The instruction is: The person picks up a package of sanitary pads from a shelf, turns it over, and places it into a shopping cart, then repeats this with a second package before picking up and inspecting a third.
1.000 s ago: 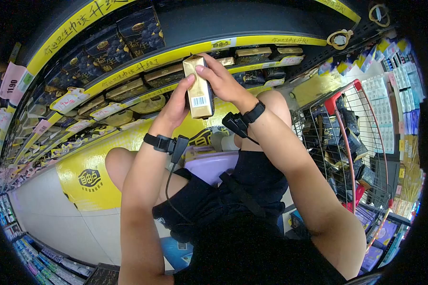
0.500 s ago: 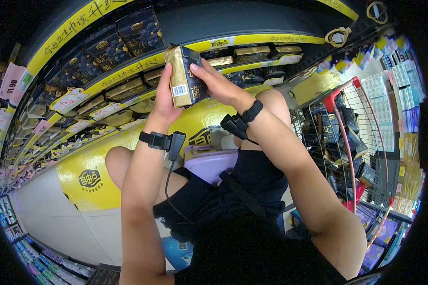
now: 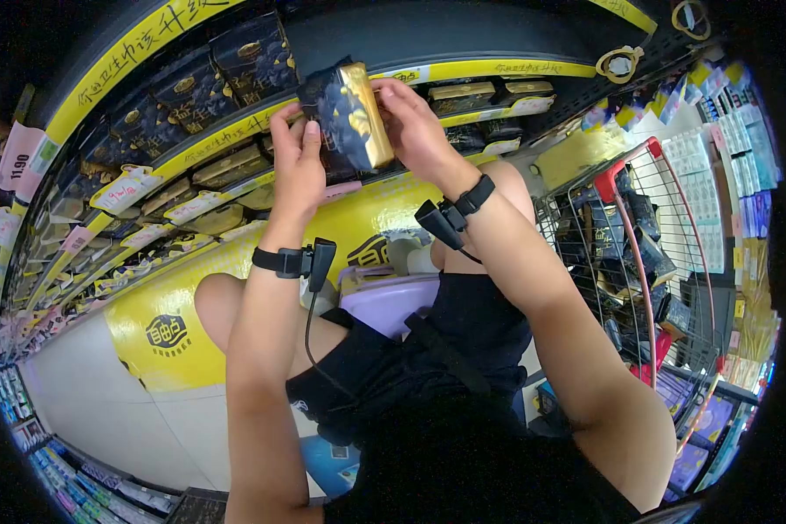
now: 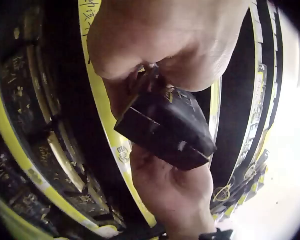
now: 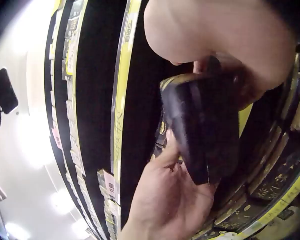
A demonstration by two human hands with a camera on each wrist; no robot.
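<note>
**A dark navy, box-shaped pack with gold sides is held up for sorting out**

We judge this to be the handling step between picking up and setting down: we see the pack raised between both bare hands, in front of the bright yellow strip that edges a black metal shelf. It leans, its patterned face partly towards the head camera and a narrow gold side to the right. How near it is to the strip, we cannot tell.

The left hand holds it at its left, thumb apart from the fingers, which bend behind and are partly hidden. The right hand has its fingers bent in against the gold side; whether its thumb presses opposite them, we cannot tell.

On the shelf, left of the pack, stands an upright row of dark, gold-patterned packs. More heaped dark packs lie in a red-trimmed wire shopping cart at the person's right.

If shelving is the aim, as we suspect, the next move calls for straightening the pack, turning its printed face outward and bringing it in beside that row. We would keep the grip light, since the wrapping looks soft enough to crease.
</note>
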